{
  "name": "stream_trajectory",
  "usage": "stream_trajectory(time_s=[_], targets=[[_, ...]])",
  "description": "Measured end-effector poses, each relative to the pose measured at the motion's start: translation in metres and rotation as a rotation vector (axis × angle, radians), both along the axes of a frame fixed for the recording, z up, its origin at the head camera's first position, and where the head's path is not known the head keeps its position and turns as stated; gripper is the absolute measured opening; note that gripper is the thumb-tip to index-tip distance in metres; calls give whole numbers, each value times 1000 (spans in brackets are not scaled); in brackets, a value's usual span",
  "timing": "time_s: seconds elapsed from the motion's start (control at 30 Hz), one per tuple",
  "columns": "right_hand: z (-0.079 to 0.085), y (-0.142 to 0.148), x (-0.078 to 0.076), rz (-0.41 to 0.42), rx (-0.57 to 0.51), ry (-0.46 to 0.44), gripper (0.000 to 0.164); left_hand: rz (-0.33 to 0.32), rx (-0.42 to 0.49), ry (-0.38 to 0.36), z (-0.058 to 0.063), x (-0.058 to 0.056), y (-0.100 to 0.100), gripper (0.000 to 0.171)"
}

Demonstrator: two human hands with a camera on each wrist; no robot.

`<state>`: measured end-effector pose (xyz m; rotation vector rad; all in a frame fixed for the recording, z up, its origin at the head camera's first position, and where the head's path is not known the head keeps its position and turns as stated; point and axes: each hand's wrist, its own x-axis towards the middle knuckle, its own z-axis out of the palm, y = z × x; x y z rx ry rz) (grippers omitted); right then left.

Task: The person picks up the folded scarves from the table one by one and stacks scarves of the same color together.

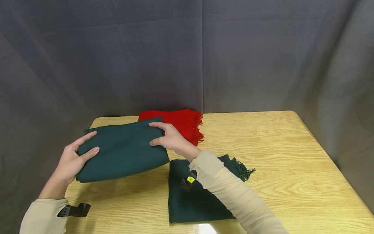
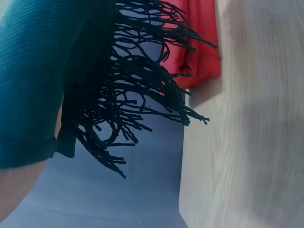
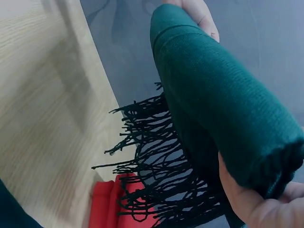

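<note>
A folded dark green scarf (image 1: 122, 152) is held up above the left part of the table, between both hands. My left hand (image 1: 70, 162) grips its left end, thumb and a finger lying over the cloth. At the right end, my right hand (image 1: 172, 138) holds the scarf with thumb and a finger visible on its surface. Dark fringe (image 2: 142, 90) hangs from the held scarf in both wrist views. A second folded dark green scarf (image 1: 187, 203) lies on the table below my right forearm, which hides part of it.
A folded red scarf (image 1: 182, 123) with fringe lies at the table's back edge, partly behind the lifted scarf. The light wooden table (image 1: 292, 162) extends to the right. Grey curtains (image 1: 248, 58) stand behind and at the sides.
</note>
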<state>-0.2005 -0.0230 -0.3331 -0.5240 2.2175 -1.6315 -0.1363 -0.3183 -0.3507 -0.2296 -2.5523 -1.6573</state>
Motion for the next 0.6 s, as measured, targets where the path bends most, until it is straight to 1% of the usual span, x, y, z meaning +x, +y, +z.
stream_trajectory(time_s=[0.07,0.23,0.3,0.43,0.57,0.6], targets=[[2,5,0,-1,3,3,58,-24,24,19,2,0,4,53],[9,14,1,0,-9,17,58,-49,0,56,6,-2,12,53],[11,18,1,3,-23,21,58,-48,-24,72,7,-2,16,53],[15,27,2,-1,-36,30,57,-37,-28,89,7,-5,25,54],[19,36,3,-21,-25,48,57,-21,-23,104,8,-7,34,55],[19,38,3,-26,-24,53,57,-21,-5,108,9,-7,36,55]])
